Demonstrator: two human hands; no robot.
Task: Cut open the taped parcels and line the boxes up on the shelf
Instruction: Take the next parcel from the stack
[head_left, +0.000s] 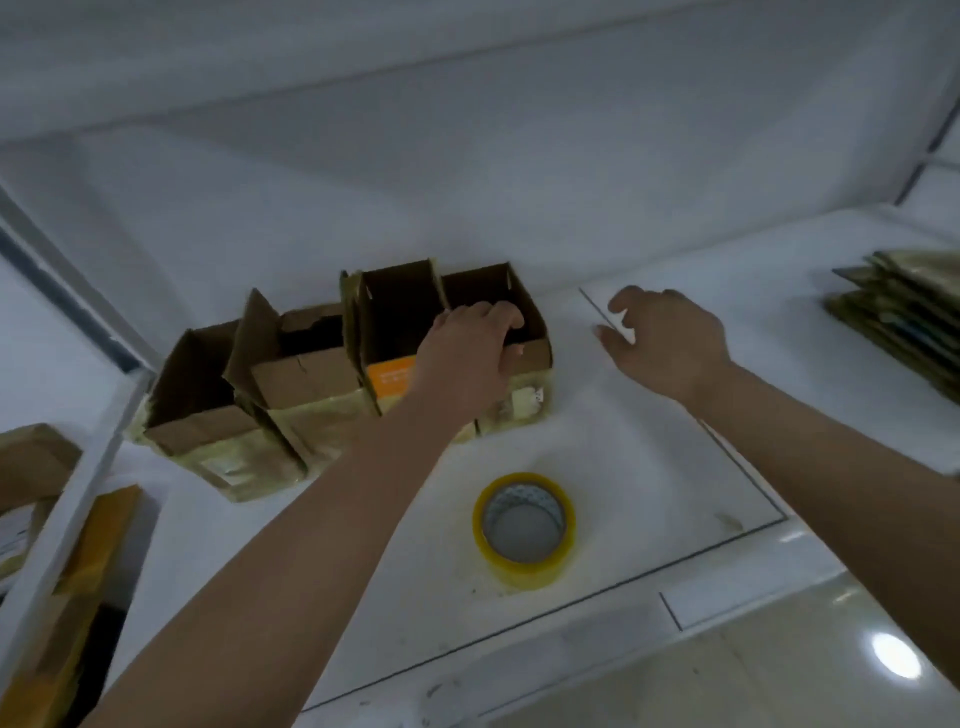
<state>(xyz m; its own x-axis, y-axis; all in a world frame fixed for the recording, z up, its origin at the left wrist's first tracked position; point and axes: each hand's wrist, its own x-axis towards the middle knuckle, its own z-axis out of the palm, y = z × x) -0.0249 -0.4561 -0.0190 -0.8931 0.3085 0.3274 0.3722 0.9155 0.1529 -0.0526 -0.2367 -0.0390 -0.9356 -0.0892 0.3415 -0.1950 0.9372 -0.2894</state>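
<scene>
Several opened cardboard boxes stand side by side on the white shelf (649, 447), their flaps up and tape still on their fronts. My left hand (470, 353) grips the near rim of the rightmost box (535, 353), fingers curled over the edge into its opening. Beside it stands a box with an orange label (387, 332), then a middle box (306, 374) and the leftmost box (202, 410). My right hand (665, 338) hovers to the right of the row, fingers loosely bent, holding nothing. No cutter is in view.
A roll of yellowish clear tape (524, 530) stands on the shelf in front of the boxes. A stack of flat packets (904, 317) lies at the far right. More brown parcels (31, 462) sit at the left behind a white frame post (72, 499).
</scene>
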